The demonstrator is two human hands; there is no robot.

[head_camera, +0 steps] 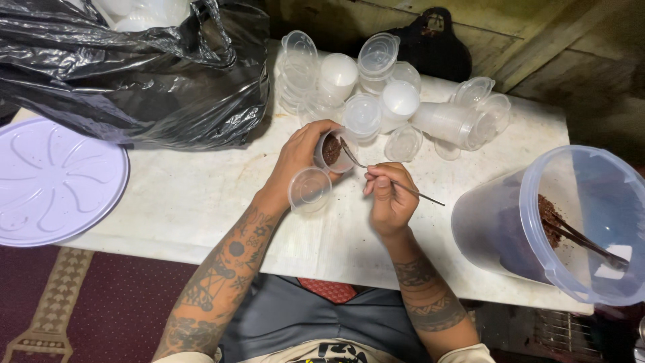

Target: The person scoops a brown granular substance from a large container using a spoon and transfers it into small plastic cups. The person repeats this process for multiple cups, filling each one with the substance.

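My left hand (299, 156) grips a small clear plastic cup (334, 151) that holds a dark brown powder, and its hinged lid (310, 189) hangs open below the hand. My right hand (390, 197) pinches a thin metal spoon (376, 173) by its handle. The spoon's bowl rests inside the cup, on the powder. Both hands are above the middle of a white table (201, 195).
A tilted clear bucket (561, 222) at right holds brown powder and a utensil. Several empty small cups and lids (390, 101) lie at the table's back. A black plastic bag (134, 74) sits back left, a pale purple round lid (54, 181) at left.
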